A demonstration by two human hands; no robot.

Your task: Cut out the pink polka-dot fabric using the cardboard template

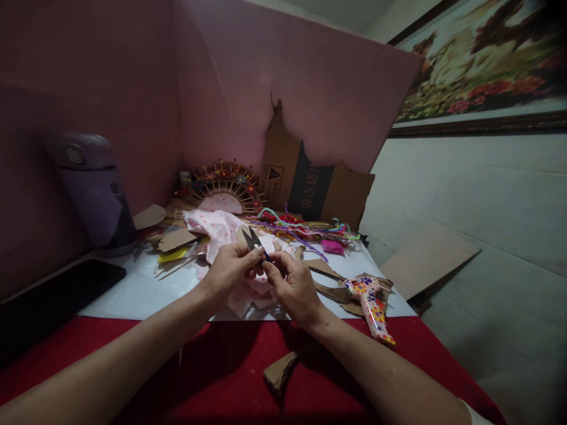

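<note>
A pair of small thread snips with dark pointed blades and a blue handle is held up between my two hands, its tips pointing up and away to the left. My left hand pinches it near the base of the blades. The closed fingers of my right hand grip the handle end. Below and behind the hands lies pink dotted cloth, partly covered by them. Whether a small bit of material is also between the fingers, I cannot make out.
A glue gun with a flowered pattern rests on cardboard scraps at right. Behind are colourful pipe cleaners, a stick fan and a torn cardboard sheet. At left stand a tumbler and a black phone. A cardboard piece lies in front.
</note>
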